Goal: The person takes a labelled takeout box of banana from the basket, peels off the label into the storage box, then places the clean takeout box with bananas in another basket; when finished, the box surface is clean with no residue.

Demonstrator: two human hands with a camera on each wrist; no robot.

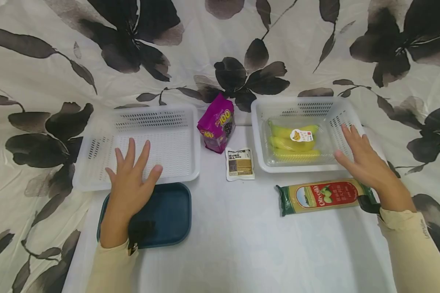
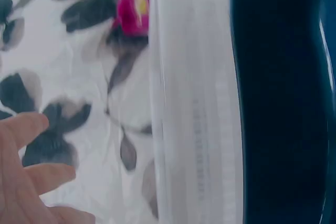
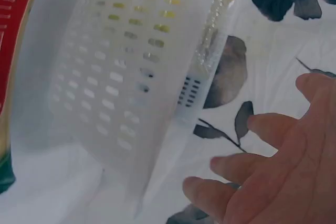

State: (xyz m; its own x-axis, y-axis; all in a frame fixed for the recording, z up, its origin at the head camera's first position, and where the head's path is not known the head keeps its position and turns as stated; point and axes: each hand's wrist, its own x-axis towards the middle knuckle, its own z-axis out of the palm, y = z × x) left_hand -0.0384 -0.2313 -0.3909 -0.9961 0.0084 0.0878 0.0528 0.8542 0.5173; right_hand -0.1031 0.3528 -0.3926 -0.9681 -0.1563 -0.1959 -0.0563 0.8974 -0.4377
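While both hands spread their fingers and hold nothing, the left hand (image 1: 130, 179) hovers at lower left over the near rim of an empty white basket (image 1: 95, 179) and a dark blue tray (image 1: 168, 215). The right hand (image 1: 363, 160) hangs at the right over a second white basket (image 1: 258, 122) holding bananas (image 1: 291, 140), just above a pasta packet (image 1: 322, 196). Mid-frame on the worktop (image 1: 234, 244) lie a purple bag (image 1: 218, 124) and a small sachet (image 1: 240, 163).

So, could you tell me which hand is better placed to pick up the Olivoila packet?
Probably the right hand: it hovers open just above the Olivoila packet, while the left hand is over the blue tray, far across the table.
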